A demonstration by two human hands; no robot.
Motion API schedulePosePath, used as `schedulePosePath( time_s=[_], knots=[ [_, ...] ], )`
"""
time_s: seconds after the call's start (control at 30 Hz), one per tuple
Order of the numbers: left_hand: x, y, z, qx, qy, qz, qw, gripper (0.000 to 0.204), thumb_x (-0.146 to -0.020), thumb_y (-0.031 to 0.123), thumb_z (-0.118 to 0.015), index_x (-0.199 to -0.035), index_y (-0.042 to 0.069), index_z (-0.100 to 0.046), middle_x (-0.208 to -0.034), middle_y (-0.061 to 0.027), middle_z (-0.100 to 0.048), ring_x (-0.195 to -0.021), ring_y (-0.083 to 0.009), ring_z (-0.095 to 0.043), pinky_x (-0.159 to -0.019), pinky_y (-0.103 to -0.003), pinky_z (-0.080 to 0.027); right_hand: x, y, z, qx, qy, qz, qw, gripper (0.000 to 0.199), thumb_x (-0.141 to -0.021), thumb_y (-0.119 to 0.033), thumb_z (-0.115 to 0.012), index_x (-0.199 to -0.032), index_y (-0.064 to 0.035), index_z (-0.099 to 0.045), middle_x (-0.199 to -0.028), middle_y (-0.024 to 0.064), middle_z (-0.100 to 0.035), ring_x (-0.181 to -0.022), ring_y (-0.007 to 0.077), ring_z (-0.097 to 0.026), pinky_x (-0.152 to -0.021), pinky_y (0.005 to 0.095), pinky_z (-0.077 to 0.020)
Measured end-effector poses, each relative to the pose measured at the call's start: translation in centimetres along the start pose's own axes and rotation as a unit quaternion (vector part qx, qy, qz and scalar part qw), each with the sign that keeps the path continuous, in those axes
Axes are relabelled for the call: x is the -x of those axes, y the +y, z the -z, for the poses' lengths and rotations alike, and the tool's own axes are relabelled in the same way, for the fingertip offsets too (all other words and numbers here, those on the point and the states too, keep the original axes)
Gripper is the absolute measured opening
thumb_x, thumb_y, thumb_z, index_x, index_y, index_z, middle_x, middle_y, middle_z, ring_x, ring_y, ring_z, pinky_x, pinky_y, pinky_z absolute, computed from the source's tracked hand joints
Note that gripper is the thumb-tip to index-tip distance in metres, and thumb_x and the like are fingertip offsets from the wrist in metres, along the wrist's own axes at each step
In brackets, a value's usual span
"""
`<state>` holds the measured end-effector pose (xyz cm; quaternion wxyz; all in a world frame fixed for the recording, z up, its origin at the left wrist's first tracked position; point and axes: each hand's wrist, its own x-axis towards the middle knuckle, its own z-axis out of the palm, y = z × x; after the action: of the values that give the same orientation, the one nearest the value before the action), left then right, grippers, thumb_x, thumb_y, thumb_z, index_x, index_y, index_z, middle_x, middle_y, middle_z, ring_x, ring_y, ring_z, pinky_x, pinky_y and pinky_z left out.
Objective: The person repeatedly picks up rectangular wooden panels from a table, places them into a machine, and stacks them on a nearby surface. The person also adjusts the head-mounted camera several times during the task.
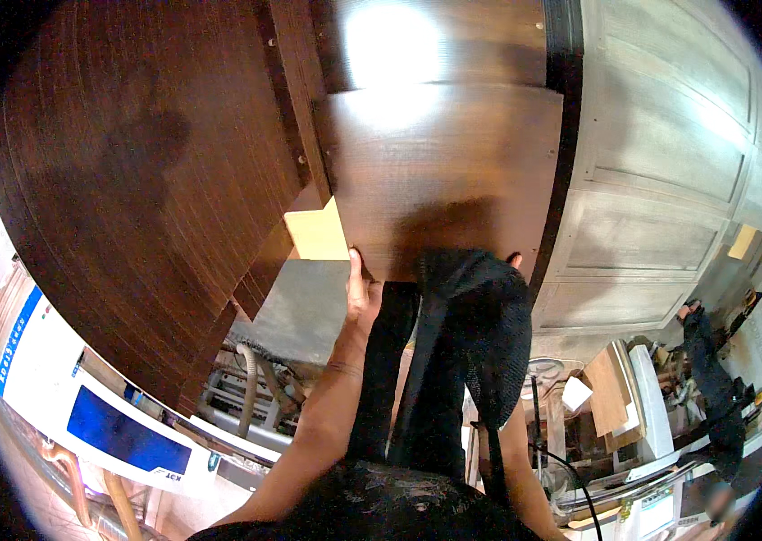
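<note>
A dark brown wood-grain board (453, 171) with a glossy surface lies in front of me. My left hand (361, 290) grips its near edge at the left corner, thumb on top and the other fingers mostly hidden. Of my right hand (514, 261), a fingertip shows at the same edge on the right, curled over it; the rest is behind a black mesh-textured shape (498, 325) that rises in front of my body. I cannot make out what this shape is. A pale yellow piece (318, 233) sits just left of the board, near my left thumb.
A large dark brown panel (146, 180) stands at the left, and grey framed panels (651, 162) at the right. A white machine with a blue panel (124, 437) is at lower left. Another person in dark clothes (714, 388) is at the far right, near stacked boards (606, 388).
</note>
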<state>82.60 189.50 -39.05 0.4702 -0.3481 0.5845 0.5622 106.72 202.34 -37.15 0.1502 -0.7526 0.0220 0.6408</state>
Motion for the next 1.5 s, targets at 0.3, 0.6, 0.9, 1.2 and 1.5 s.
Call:
schedulePosePath(
  time_s=[0.3, 0.6, 0.9, 1.2, 1.5],
  knots=[
    [-5.5, 4.4, -7.8, 0.071, 0.007, -0.064, 0.995, 0.078, -0.095, 0.055, -0.071, -0.147, 0.001, -0.049, -0.148, -0.0073, -0.056, -0.136, -0.0231, -0.051, -0.117, -0.039, -0.041, -3.8, -8.3, -11.0, -0.052, -0.060, 0.124, 0.989, 0.058, -0.096, -0.062, -0.068, -0.103, -0.0036, -0.068, -0.092, 0.0020, -0.065, -0.071, 0.0089, -0.056, -0.057, 0.0262, -0.0425],
    [-6.2, 7.2, -13.2, 0.153, 0.023, -0.096, 0.983, 0.068, -0.101, 0.039, -0.070, -0.151, 0.000, -0.046, -0.149, -0.0055, -0.054, -0.135, -0.0222, -0.050, -0.118, -0.038, -0.038, -4.4, -11.2, -14.0, -0.050, -0.087, 0.030, 0.994, 0.064, -0.097, -0.061, -0.066, -0.115, 0.0006, -0.065, -0.102, 0.0061, -0.066, -0.083, 0.0154, -0.062, -0.066, 0.0316, -0.0488],
    [-7.3, 7.5, -14.8, 0.176, 0.005, -0.144, 0.974, 0.056, -0.103, 0.034, -0.067, -0.146, 0.002, -0.052, -0.148, -0.0057, -0.057, -0.136, -0.0217, -0.051, -0.119, -0.039, -0.038, -4.9, -11.2, -13.6, -0.068, -0.113, -0.006, 0.991, 0.069, -0.099, -0.060, -0.064, -0.126, 0.0037, -0.061, -0.113, 0.0098, -0.067, -0.094, 0.0205, -0.065, -0.074, 0.0365, -0.0535],
    [-6.1, 8.3, -15.3, 0.220, -0.017, -0.112, 0.969, 0.053, -0.104, 0.032, -0.066, -0.146, 0.003, -0.051, -0.146, -0.0061, -0.057, -0.135, -0.0241, -0.050, -0.115, -0.042, -0.038, -4.0, -12.9, -13.7, -0.067, -0.193, 0.024, 0.979, 0.075, -0.101, -0.058, -0.061, -0.137, 0.0068, -0.055, -0.127, 0.0145, -0.065, -0.109, 0.0274, -0.067, -0.086, 0.0436, -0.0575],
    [1.5, 4.9, -7.8, -0.206, -0.145, -0.047, 0.967, 0.048, -0.105, 0.034, -0.061, -0.141, 0.002, -0.054, -0.137, -0.0120, -0.058, -0.128, -0.0271, -0.057, -0.110, -0.043, -0.044, -3.9, -15.3, -12.1, 0.142, -0.055, 0.256, 0.955, 0.052, -0.100, -0.032, -0.074, -0.137, 0.0004, -0.059, -0.129, 0.0109, -0.066, -0.113, 0.0200, -0.061, -0.097, 0.0340, -0.0493]
  ],
)
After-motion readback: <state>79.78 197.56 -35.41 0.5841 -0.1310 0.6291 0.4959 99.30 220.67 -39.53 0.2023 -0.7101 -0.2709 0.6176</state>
